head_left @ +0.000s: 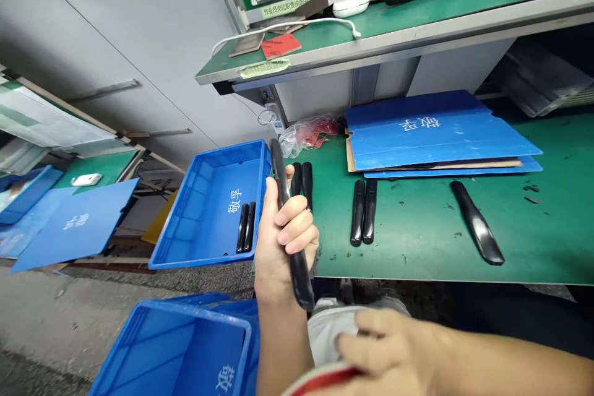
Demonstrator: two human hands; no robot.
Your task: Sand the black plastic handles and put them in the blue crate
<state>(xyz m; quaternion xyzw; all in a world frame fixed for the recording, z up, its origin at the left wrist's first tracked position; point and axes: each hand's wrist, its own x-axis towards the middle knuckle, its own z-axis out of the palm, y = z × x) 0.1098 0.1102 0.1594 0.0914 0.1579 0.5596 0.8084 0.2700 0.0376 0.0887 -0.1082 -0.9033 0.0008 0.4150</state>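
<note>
My left hand (288, 232) is wrapped around a glossy black handle (302, 284), held upright and slightly tilted above the bench's left edge. Low in the view, my right hand (385, 352) is blurred by motion, its fingers curled over a flat red pad with a pale edge (325, 380). Just behind my left hand, two black handles (307, 182) are partly hidden. Another pair of black handles (364, 213) lies side by side on the green bench (417, 241). Farther right rests a single black handle (477, 223).
A blue crate (204, 179) at left contains two black handles (245, 227). Below it stands another blue crate (153, 346). Blue folded sheets (436, 130) lie at the bench's back beside a clear plastic bag (306, 136). A shelf (394, 28) overhangs the bench. Dark scraps (531, 189) dot the surface.
</note>
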